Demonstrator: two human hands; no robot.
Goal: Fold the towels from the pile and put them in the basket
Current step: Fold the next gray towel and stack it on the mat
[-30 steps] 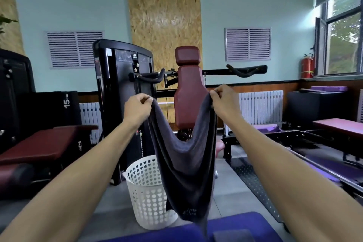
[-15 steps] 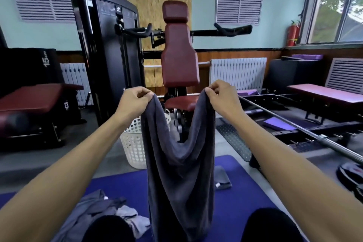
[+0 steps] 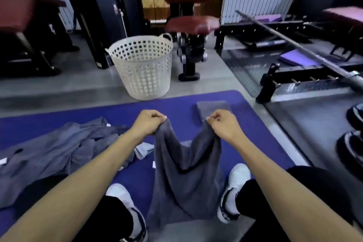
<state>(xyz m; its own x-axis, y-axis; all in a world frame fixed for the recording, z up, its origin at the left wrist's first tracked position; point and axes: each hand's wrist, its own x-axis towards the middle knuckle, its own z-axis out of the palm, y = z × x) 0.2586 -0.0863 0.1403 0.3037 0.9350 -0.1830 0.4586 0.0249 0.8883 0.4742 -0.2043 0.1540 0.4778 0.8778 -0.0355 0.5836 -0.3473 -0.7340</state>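
Pinch grips on both sides here: left hand (image 3: 148, 124) and right hand (image 3: 223, 124) each have a top corner of the dark grey towel (image 3: 186, 179) bunched between thumb and curled fingers, so it hangs in a sagging U between them, its lower end crumpled on the purple mat (image 3: 255, 129) between the white shoes (image 3: 233, 188). Looks like soft, floppy terry, light, zero stiffness, so I'd say corners are the only sane place to hold it or it just slumps. Folded grey towel (image 3: 213, 109) sits flat near the mat's far edge, right behind the right hand. Unfolded pile (image 3: 59, 149) sprawls toward the mat's left edge. White perforated plastic basket (image 3: 143, 68) stands on the grey floor just past the far edge.
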